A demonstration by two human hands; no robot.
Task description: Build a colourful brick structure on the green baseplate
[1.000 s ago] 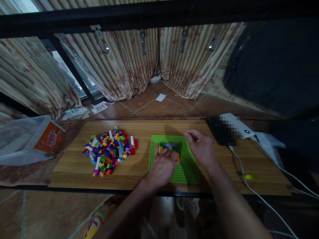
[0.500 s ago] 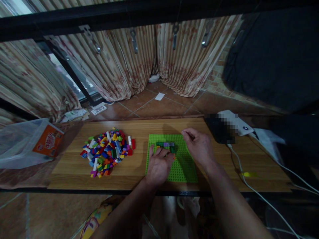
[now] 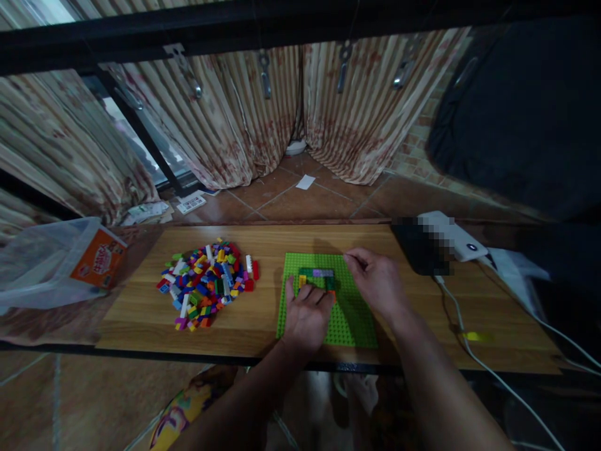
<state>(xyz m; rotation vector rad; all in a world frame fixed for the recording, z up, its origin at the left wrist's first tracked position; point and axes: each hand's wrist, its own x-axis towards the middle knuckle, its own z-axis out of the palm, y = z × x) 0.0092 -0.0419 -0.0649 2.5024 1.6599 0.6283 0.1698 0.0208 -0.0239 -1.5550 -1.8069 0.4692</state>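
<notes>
My left hand (image 3: 307,313) lies over the green studded baseplate (image 3: 347,332), its fingers spread and slightly bent against a low outline of building bricks. In that outline I see a purple brick (image 3: 323,273), dark green bricks (image 3: 307,272) beside it, a yellow brick (image 3: 302,282) on the left and an orange brick (image 3: 332,294) near my fingertips. Its near side is hidden under the hand. Above the plate's right edge, my right hand (image 3: 379,279) is closed with thumb and fingertips together. Whether a small piece sits in that pinch I cannot make out.
A heap of mixed loose bricks (image 3: 206,285) is on the left of the wooden table (image 3: 141,313). Beyond the table's left end stands a clear plastic bin (image 3: 51,263). To the right lie a dark device (image 3: 417,247), a white power bank (image 3: 451,235) and a white cable (image 3: 455,313).
The left fingers have drawn back slightly, baring more of the yellow brick and the outline's far side. My right hand keeps its pinch in nearly the same place. The whole view has shifted a little.
</notes>
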